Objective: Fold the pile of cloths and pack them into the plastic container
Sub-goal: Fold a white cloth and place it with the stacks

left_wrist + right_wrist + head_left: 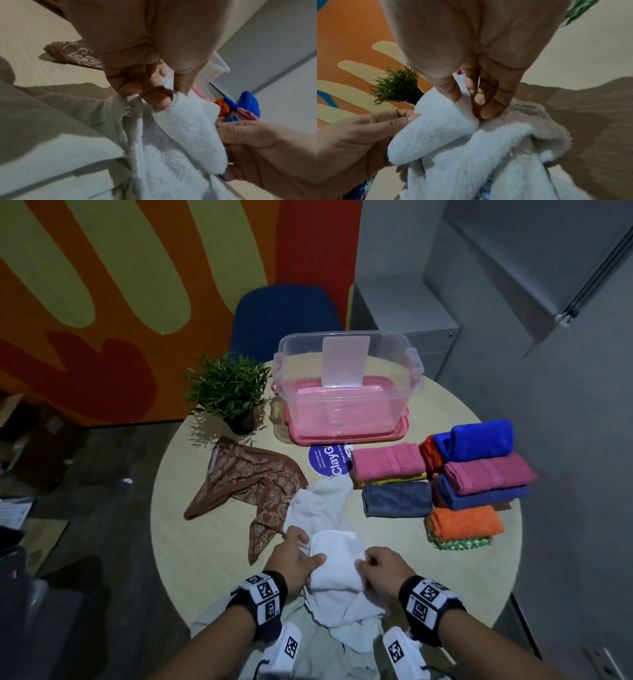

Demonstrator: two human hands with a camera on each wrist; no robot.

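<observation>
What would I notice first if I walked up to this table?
Probably the two hands, left hand and right hand, pinching a fluffy white towel at the near edge of the round table. Next, the bright pile of folded cloths on the right, pink, blue and orange. Behind them stands the clear plastic container with its pink bottom, beside a little green plant.

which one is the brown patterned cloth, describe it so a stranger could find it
On the round table, look left of the white towel that both hands hold, just in front of the potted plant. The brown patterned cloth lies there unfolded and crumpled, the only printed one, away from the folded stacks.
</observation>
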